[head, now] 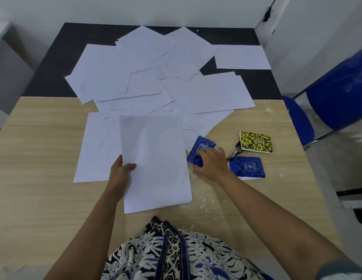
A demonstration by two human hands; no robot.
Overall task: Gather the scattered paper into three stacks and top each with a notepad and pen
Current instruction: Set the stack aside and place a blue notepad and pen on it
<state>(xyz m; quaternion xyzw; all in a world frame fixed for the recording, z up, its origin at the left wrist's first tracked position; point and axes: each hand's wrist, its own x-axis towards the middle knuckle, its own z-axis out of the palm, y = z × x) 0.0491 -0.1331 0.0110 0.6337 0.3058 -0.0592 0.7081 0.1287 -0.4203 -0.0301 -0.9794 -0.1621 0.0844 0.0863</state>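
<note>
Several white paper sheets (pixel 147 77) lie scattered over the far half of the table. A squared-up stack of paper (pixel 155 162) sits near me; my left hand (pixel 121 174) holds its left edge, thumb on top. My right hand (pixel 210 163) grips a blue spiral notepad (pixel 201 148) just right of the stack. A second blue notepad (pixel 247 166) lies to the right of that hand, and a yellow-black notepad (pixel 255 142) lies beyond it. Dark pens (pixel 235 151) lie between the notepads, partly hidden.
The table (pixel 44 158) has a light wood near half and a black far section (pixel 54 63). One more sheet (pixel 95 146) lies flat left of the stack. A blue chair (pixel 337 93) stands at the right. White walls close the back and right.
</note>
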